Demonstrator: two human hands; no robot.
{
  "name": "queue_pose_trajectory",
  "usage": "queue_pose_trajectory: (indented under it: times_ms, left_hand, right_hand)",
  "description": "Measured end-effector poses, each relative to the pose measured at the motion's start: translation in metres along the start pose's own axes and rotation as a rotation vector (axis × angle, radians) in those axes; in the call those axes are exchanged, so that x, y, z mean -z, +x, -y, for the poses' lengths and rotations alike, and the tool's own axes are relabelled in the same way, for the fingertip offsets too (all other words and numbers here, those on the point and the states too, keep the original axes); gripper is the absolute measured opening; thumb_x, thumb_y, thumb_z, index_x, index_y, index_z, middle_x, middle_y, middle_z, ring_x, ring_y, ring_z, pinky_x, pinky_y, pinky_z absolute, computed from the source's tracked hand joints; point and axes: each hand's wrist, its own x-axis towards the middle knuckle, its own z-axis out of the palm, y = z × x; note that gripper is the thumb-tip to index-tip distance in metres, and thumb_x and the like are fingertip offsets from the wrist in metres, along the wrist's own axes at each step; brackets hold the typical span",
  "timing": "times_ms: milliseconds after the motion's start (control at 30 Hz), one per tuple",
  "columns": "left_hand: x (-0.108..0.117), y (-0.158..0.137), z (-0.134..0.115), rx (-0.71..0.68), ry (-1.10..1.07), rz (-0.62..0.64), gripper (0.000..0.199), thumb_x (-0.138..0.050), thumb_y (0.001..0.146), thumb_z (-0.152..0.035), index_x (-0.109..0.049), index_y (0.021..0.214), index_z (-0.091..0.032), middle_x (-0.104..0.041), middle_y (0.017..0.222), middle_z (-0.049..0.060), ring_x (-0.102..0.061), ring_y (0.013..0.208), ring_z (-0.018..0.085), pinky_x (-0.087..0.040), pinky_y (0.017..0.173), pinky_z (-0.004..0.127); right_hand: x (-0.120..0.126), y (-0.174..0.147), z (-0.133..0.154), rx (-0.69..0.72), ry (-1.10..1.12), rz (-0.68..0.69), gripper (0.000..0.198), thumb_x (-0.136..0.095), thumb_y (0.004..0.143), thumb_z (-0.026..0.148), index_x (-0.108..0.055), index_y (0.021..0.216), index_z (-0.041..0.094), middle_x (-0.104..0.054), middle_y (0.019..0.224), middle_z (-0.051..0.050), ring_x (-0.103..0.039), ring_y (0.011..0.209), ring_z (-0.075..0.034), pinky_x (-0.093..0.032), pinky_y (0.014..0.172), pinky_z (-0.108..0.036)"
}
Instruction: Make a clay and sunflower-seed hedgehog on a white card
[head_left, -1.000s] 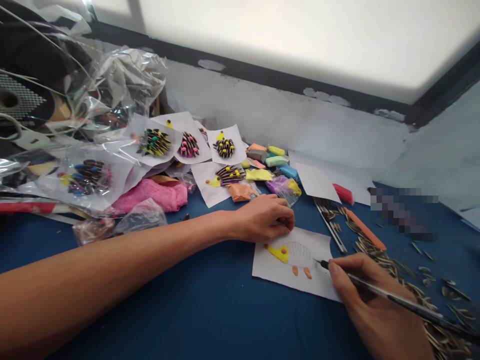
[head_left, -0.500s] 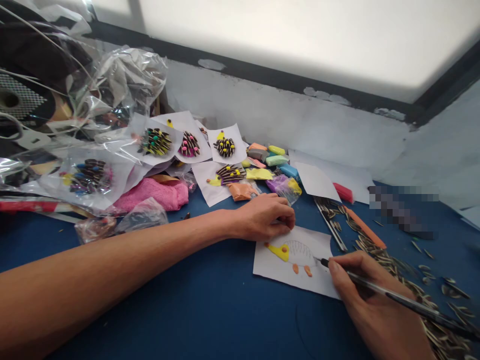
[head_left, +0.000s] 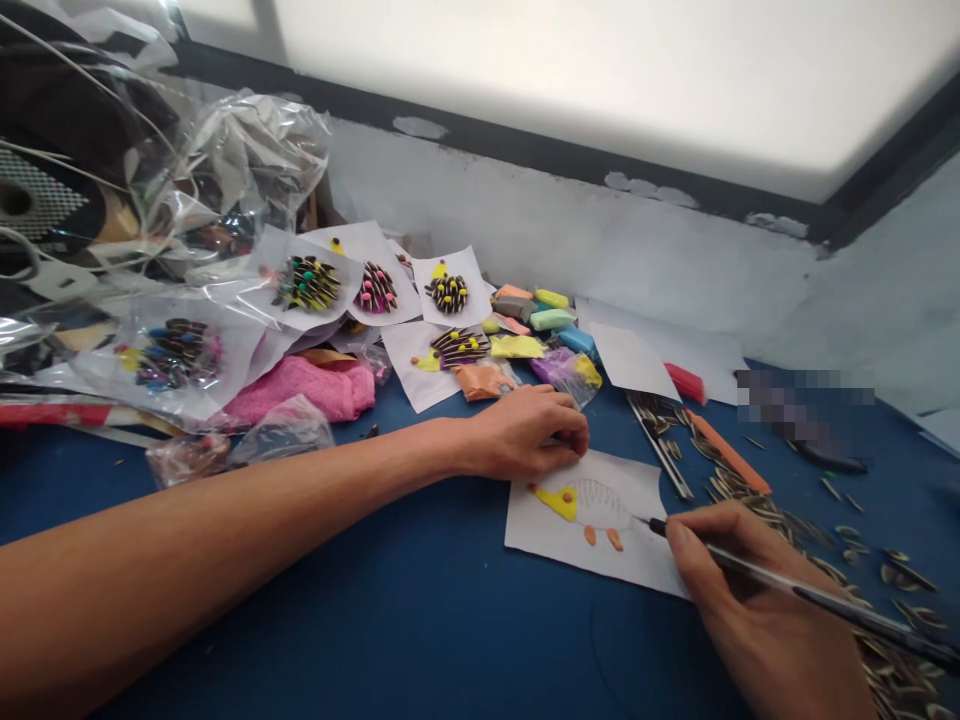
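A pen (head_left: 757,572) is pinched in my right hand (head_left: 772,610), its tip at the right end of a pencil-like outline on the white paper (head_left: 547,540). That outline is a hedgehog drawing (head_left: 604,505) with rows of short strokes inside. Its yellow clay head (head_left: 557,503) has a brown eye and nose, and two orange clay feet (head_left: 602,538) sit below the body. My left hand (head_left: 536,435) rests at the paper's upper left edge, fingers curled closed with nothing visible in them.
Sunflower seeds (head_left: 795,530) lie scattered at right, beside an orange clay stick (head_left: 729,452) and a metal-looking strip (head_left: 660,445). Several clay packets (head_left: 551,320) lie behind my left hand. Finished seed hedgehogs on paper (head_left: 450,292), a pink cloth (head_left: 315,388) and plastic bags (head_left: 247,150) fill the left.
My right hand and the pen have shifted slightly right, the tip moving just past the outline's right end. My left hand stays on the paper's edge.
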Motion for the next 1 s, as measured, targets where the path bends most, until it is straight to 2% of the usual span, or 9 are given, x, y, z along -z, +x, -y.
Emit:
queue_pose_trajectory:
  times_ms: [400, 533, 1000]
  left_hand:
    - [0.0008, -0.0006, -0.0016, 0.0, -0.003, 0.0, 0.006, -0.062, 0.085, -0.014, -0.068, 0.086, -0.016, -0.062, 0.087, 0.003, -0.054, 0.082, 0.015, -0.04, 0.081, 0.03]
    - [0.0005, -0.0001, -0.0006, -0.001, -0.006, 0.004, 0.007, -0.062, 0.085, -0.014, -0.068, 0.086, -0.016, -0.062, 0.087, 0.003, -0.054, 0.082, 0.015, -0.04, 0.08, 0.03]
    - [0.0032, -0.0004, -0.0037, 0.01, -0.002, 0.014, 0.006, -0.063, 0.085, -0.012, -0.068, 0.086, -0.015, -0.062, 0.088, 0.004, -0.054, 0.082, 0.014, -0.04, 0.078, 0.027]
  right_hand:
    - [-0.0005, 0.0005, -0.0005, -0.079, 0.021, 0.066, 0.025, -0.055, 0.079, 0.043, -0.06, 0.061, 0.026, -0.063, 0.051, 0.003, -0.059, 0.042, -0.015, -0.043, 0.038, -0.024]
    - [-0.0001, -0.0017, -0.0029, -0.099, 0.012, 0.095, 0.026, -0.054, 0.08, 0.044, -0.061, 0.063, 0.026, -0.066, 0.057, 0.002, -0.062, 0.048, -0.017, -0.046, 0.042, -0.025]
    - [-0.0018, 0.0008, 0.0014, -0.021, 0.013, 0.055, 0.024, -0.054, 0.08, 0.04, -0.06, 0.061, 0.027, -0.064, 0.053, 0.003, -0.061, 0.044, -0.015, -0.045, 0.04, -0.023]
